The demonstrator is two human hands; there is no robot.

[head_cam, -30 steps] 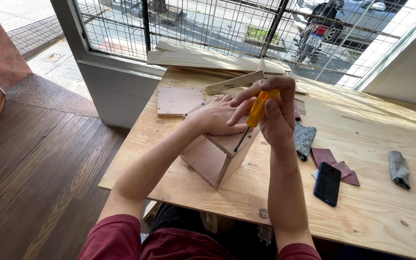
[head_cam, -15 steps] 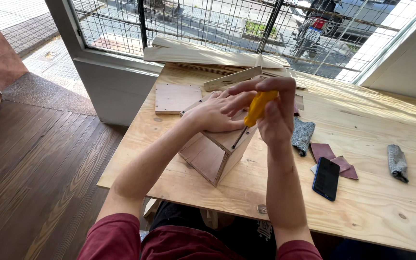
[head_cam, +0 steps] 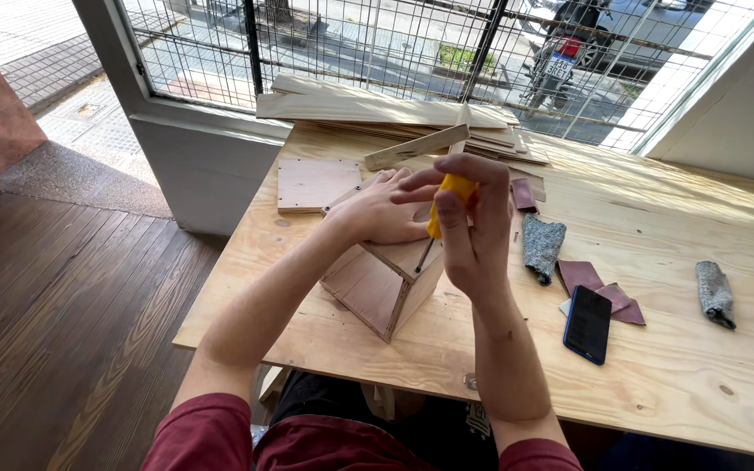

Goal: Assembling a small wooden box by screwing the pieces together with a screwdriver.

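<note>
Plywood bench: a pale wooden table (head_cam: 674, 384) carries all the work, set against a wire-grid window.
Right hand: the right hand (head_cam: 473, 231) is raised upright over the bench, forearm rising from the near edge, fingers curled and pressed together around the yellow handle of a screwdriver (head_cam: 448, 199).
Screwdriver: its thin dark shaft runs down and slightly left from the fist, the tip meeting the top edge of the wooden box (head_cam: 386, 279); only part of the handle shows between the fingers.
Left hand: the left hand (head_cam: 381, 209) lies palm down on the top of the box, fingers spread flat toward the far side, just beside the screwdriver shaft; it presses rather than grasps.
Box position: the box sits directly beneath both hands, near the bench's left front edge, tilted so that one reddish-brown panel faces the camera.
Box contents: its inside is hidden, so I cannot tell what is in it.
Square panel: a flat wooden board (head_cam: 316, 185) lies just beyond the left hand.
Plank stack: long wooden slats (head_cam: 377, 109) are piled at the far edge by the window.
Right of the hands: a grey folded glove (head_cam: 541, 246), reddish sandpaper sheets (head_cam: 591, 277) and a dark phone (head_cam: 588, 324) lie near one another; a second grey glove (head_cam: 716, 293) lies well apart to the right.
</note>
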